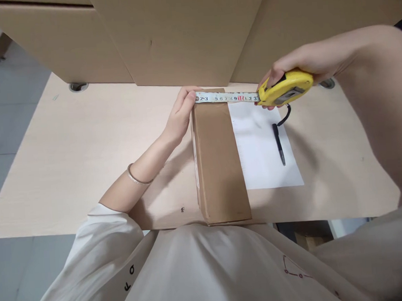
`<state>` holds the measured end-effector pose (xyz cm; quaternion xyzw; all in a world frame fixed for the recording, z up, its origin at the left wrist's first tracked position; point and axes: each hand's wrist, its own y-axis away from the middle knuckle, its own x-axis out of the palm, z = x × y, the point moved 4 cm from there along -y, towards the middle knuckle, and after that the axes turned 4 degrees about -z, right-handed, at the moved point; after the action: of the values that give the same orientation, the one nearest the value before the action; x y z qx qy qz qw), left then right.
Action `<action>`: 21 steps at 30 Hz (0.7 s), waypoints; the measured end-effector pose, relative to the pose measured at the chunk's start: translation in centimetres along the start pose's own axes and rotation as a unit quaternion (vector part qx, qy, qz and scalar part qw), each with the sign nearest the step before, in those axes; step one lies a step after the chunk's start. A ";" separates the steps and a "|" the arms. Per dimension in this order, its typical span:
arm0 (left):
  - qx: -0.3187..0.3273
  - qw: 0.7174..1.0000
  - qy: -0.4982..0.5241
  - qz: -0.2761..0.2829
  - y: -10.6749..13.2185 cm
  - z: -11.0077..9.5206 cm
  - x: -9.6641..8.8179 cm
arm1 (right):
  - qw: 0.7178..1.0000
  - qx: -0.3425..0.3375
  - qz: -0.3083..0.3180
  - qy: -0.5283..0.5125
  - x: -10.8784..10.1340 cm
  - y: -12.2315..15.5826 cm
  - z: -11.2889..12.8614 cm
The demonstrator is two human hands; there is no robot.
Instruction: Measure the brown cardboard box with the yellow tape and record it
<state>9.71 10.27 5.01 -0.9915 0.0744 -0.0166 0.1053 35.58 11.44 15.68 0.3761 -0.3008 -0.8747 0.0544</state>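
Observation:
A long brown cardboard box [221, 163] lies on the table with its near end at the front edge. Across its far end runs the white blade of a yellow tape measure [294, 88]. My left hand [181, 113] is closed at the box's far left corner, the thumb pressing the blade's end there. Gripped in my right hand [294, 67] is the yellow case, held beyond the box's right side. Beneath the blade, right of the box, lies a white sheet of paper [265, 151]. A black pen [278, 144] with a black cord rests on the sheet.
Large cardboard boxes [180, 38] stand along the back of the light wooden table [69, 176]. Round cable holes [78, 87] sit near the back edge. Grey floor tiles [1, 108] show at the left.

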 end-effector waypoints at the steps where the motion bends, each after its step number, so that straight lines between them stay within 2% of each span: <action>1: -0.002 1.000 0.008 0.003 0.0 0.1 0.1 | 1.000 0.001 0.015 -0.001 0.3 -0.2 0.4; 6: -0.009 1.000 0.024 -0.001 -0.2 0.4 0.3 | 0.993 -0.052 0.102 0.027 2.4 -2.2 3.2; 8: -0.020 1.000 0.021 -0.008 -0.2 0.5 0.4 | 0.991 -0.052 0.114 0.041 3.0 -3.0 4.0; 13: -0.030 0.999 0.042 -0.004 0.0 0.7 0.5 | 0.988 -0.045 0.125 0.078 4.1 -2.8 5.3; 18: -0.029 0.999 0.041 -0.011 -0.1 0.7 0.6 | 0.989 0.020 0.109 0.096 4.7 -1.3 5.9; 21: -0.015 1.000 0.024 -0.014 -0.1 0.7 0.6 | 0.987 0.007 0.103 0.123 4.9 -0.9 6.4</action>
<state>10.36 10.45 4.40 -0.9932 0.0637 -0.0404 0.0887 27.79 13.74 15.56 0.4483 -0.3351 -0.8093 0.1780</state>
